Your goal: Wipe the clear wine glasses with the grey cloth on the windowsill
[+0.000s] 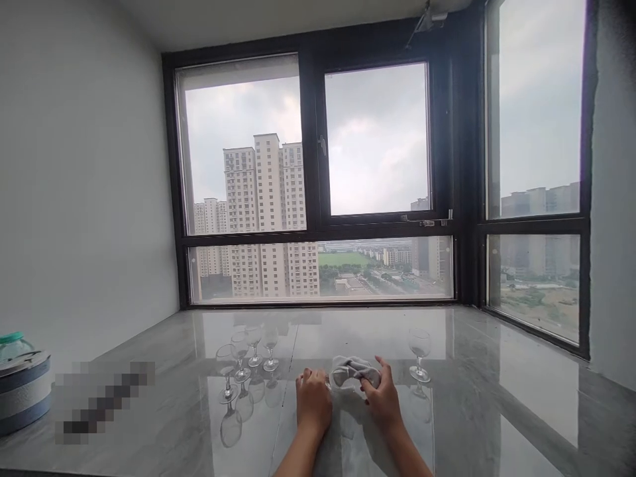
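Note:
My left hand (314,399) is closed in front of me, fingers curled round the base end of a stemmed glass (342,384) lying on its side. The stem is mostly hidden by the fingers. My right hand (381,395) grips a pale grey cloth (356,366), bunched at the glass's bowl; how far it reaches inside I cannot tell. To the left stand several clear stemmed glasses, upright and close together, the nearest glass (226,364) at the front. Another upright stemmed glass (420,348) stands alone to the right of my right hand.
The glossy grey marble-look ledge (189,397) mirrors the glasses and window. At far left sit a blue-and-white striped container (24,397) and a jar with a green lid (12,338). A blurred patch covers part of the ledge. Dark-framed windows (318,232) border the back and right.

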Tool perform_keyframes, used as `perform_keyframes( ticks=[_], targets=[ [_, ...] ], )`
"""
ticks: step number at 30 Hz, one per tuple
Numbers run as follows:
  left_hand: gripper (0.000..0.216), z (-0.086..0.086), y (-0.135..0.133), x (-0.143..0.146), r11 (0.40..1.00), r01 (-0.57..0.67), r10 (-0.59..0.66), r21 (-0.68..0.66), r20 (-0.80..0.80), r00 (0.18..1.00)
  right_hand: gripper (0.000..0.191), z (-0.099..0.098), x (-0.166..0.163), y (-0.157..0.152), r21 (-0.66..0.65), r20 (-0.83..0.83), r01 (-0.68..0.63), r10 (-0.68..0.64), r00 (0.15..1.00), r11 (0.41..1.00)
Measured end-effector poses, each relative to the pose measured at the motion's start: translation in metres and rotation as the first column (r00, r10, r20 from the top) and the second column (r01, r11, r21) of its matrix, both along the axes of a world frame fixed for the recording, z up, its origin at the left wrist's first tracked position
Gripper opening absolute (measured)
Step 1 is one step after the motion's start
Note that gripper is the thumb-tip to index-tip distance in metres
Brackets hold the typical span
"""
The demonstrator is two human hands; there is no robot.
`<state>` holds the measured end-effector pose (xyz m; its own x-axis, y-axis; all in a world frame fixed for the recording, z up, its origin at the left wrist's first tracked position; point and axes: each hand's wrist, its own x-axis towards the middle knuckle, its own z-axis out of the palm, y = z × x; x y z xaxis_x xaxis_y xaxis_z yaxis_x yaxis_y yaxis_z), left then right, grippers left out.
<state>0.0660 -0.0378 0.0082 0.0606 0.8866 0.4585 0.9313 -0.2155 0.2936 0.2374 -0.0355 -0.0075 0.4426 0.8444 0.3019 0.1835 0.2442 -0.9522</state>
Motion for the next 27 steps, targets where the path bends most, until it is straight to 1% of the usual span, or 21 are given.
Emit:
perform_keyframes(
  ticks=[2, 3, 6, 9, 13, 15, 18, 20, 23, 27],
  targets=[
    [0.036, 0.003, -0.002, 0.001, 1.0, -0.007, 0.007, -0.019, 0.007, 1.0, 0.07, 0.006, -0.001, -0.005, -0.042, -0.101, -0.093, 0.089, 0.991, 0.995],
    [0.036, 0.004, -0.002, 0.001, 1.0, -0.011, 0.012, -0.026, 0.014, 1.0, 0.071, 0.008, -0.002, -0.007, -0.048, -0.144, -0.119, 0.111, 0.983, 0.992],
    [0.035, 0.006, -0.003, 0.0, 0.999, -0.009, 0.01, -0.035, 0.026, 1.0, 0.07, 0.014, -0.001, -0.01, -0.039, -0.235, -0.145, 0.132, 0.963, 0.989],
    [0.032, 0.004, -0.002, -0.001, 0.999, -0.004, 0.005, -0.044, 0.019, 1.0, 0.063, 0.016, 0.004, -0.011, -0.015, -0.32, -0.133, 0.121, 0.94, 0.991],
    [0.03, 0.0, 0.001, -0.002, 0.999, -0.027, 0.028, -0.022, 0.021, 0.999, 0.057, 0.014, 0.013, -0.009, 0.077, -0.502, -0.091, 0.118, 0.857, 0.993],
    [0.03, -0.002, 0.002, -0.002, 0.999, -0.039, 0.039, 0.0, 0.023, 0.999, 0.056, 0.012, 0.017, -0.008, 0.11, -0.55, -0.066, 0.116, 0.827, 0.992],
    [0.03, -0.003, 0.002, -0.003, 0.998, -0.063, 0.063, 0.016, 0.015, 0.998, 0.055, 0.01, 0.019, -0.008, 0.099, -0.561, -0.066, 0.11, 0.82, 0.993],
    [0.029, -0.003, 0.001, -0.003, 0.997, -0.075, 0.075, 0.015, 0.005, 0.997, 0.056, 0.011, 0.017, -0.009, 0.063, -0.544, -0.083, 0.104, 0.832, 0.995],
    [0.028, -0.002, 0.0, -0.002, 0.996, -0.087, 0.087, 0.011, -0.012, 0.996, 0.059, 0.015, 0.013, -0.011, 0.024, -0.503, -0.062, 0.066, 0.862, 0.998],
    [0.03, 0.001, -0.002, -0.002, 0.994, -0.105, 0.104, -0.012, -0.033, 0.994, 0.058, 0.017, 0.011, -0.013, 0.04, -0.478, -0.058, 0.07, 0.876, 0.998]
  ],
)
